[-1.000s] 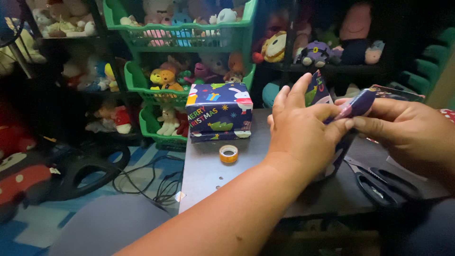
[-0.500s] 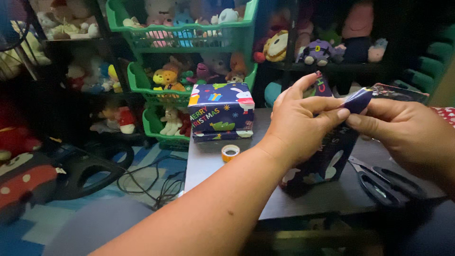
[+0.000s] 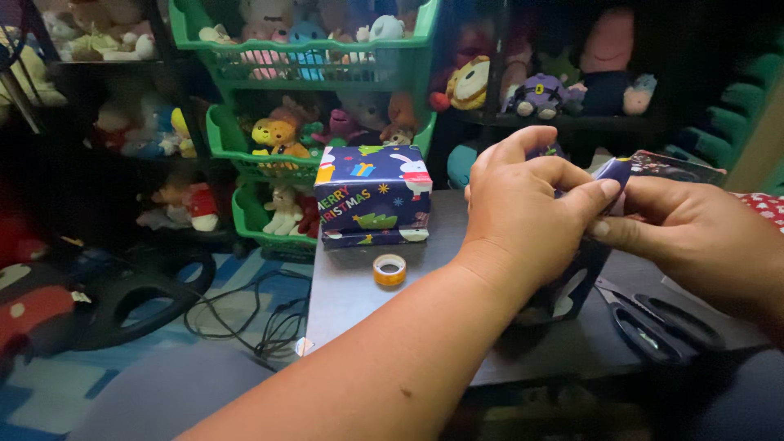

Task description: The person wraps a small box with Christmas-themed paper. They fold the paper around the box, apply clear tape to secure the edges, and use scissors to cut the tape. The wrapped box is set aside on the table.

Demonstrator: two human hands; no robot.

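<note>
My left hand (image 3: 531,208) and my right hand (image 3: 694,237) both pinch a fold of dark blue patterned wrapping paper (image 3: 616,171) at the top of a box (image 3: 572,286) that stands on the grey table (image 3: 351,294). The box is mostly hidden behind my left hand. A wrapped gift box (image 3: 371,196) in the same blue festive paper sits at the table's far left. A small roll of clear tape (image 3: 389,269) lies just in front of it.
Black-handled scissors (image 3: 653,322) lie on the table under my right hand. Green plastic racks (image 3: 302,49) full of plush toys stand behind the table. Black cables (image 3: 261,314) and a dark round object (image 3: 131,294) lie on the blue floor at left.
The box I hold has tilted up so more of its patterned side shows below my left hand. My view has shifted slightly; the wrapped gift and tape stayed put.
</note>
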